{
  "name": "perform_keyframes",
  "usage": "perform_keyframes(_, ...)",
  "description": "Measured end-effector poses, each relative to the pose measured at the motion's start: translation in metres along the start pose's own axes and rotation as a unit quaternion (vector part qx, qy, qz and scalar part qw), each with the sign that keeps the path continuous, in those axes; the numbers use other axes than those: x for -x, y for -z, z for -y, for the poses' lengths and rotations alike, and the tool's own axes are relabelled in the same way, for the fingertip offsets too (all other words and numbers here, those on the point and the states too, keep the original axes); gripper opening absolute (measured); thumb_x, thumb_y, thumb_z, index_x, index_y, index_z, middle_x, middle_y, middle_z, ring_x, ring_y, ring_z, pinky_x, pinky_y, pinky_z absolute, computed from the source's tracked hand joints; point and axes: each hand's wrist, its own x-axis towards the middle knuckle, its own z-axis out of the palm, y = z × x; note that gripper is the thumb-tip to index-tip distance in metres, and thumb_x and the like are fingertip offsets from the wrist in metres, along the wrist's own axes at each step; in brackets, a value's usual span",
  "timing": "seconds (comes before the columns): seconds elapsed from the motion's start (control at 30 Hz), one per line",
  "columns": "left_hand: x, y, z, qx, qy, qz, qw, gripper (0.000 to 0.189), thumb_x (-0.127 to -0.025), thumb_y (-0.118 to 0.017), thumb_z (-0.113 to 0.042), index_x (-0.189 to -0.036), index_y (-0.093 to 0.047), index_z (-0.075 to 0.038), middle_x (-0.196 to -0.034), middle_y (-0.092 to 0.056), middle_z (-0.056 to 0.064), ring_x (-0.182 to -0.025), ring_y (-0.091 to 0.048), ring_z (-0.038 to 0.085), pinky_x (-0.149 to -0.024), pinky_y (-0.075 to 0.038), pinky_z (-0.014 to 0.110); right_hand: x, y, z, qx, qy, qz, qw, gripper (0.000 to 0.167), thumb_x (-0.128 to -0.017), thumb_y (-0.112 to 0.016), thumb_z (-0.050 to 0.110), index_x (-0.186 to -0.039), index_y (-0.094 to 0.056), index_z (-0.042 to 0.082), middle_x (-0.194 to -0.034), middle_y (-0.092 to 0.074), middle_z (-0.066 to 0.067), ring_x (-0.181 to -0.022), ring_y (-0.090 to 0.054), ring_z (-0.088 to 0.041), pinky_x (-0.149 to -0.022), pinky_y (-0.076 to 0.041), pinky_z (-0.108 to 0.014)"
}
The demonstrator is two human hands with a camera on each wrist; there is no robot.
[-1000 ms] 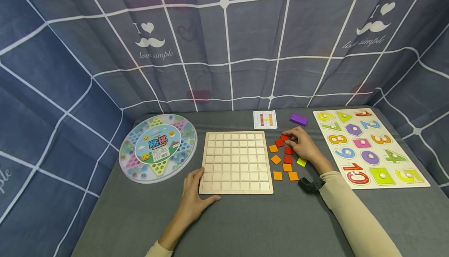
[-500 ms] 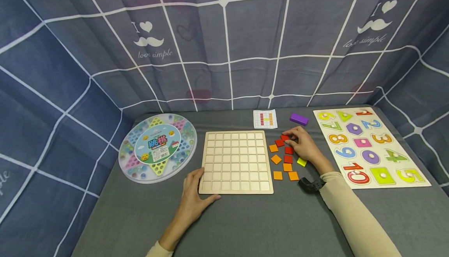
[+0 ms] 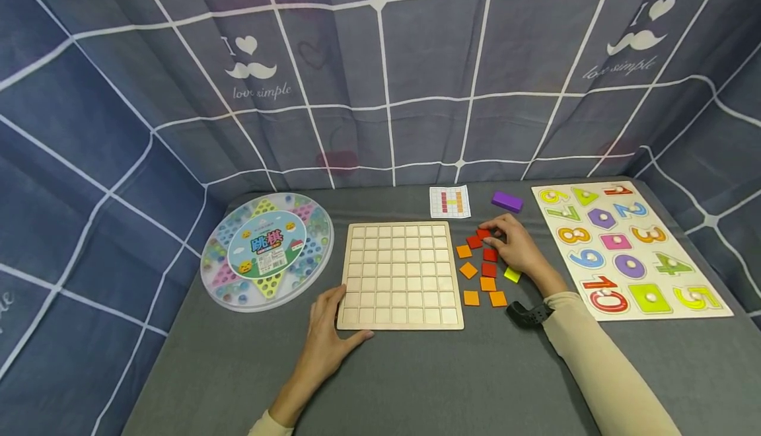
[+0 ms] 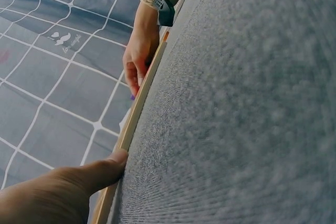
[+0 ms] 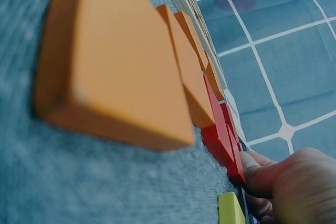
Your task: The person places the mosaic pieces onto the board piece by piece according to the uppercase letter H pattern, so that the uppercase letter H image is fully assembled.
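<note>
In the head view my left hand (image 3: 324,330) holds the near left corner of a square wooden grid board (image 3: 401,277), thumb along the front edge and fingers at the left side. The left wrist view shows that thumb (image 4: 113,162) against the board's edge. Right of the board, my right hand (image 3: 516,244) pinches the farthest red tile (image 3: 483,232) at its fingertips. Other red tiles (image 3: 489,269) and several orange tiles (image 3: 468,270) lie around it on the cloth. A yellow-green tile (image 3: 512,275) sits under the right wrist side. Part of the pinched tile is hidden by the fingers.
A small card (image 3: 449,202) with a coloured H pattern lies behind the board, beside a purple block (image 3: 507,201). At left is a round Chinese checkers set (image 3: 267,251); at right, a wooden number puzzle (image 3: 594,238). A grid-patterned curtain (image 3: 428,59) stands behind.
</note>
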Motion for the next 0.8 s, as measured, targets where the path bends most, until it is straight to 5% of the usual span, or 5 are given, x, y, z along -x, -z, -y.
perform_keyframes(0.8,-0.0003,0.0013,-0.0011,0.003,0.01,0.004,0.9999,0.095,-0.065,-0.092,-0.03,-0.143,-0.046,-0.005,-0.135,-0.048,0.014,-0.119,-0.043,0.028,-0.099,-0.04,0.051,0.0,-0.0025,-0.0002,0.004,0.004,-0.011,0.9999,0.021,-0.094,-0.064,0.004,-0.115,-0.067,0.002,-0.109,-0.053,-0.014,-0.092,-0.046,-0.025,-0.082,-0.037,-0.04)
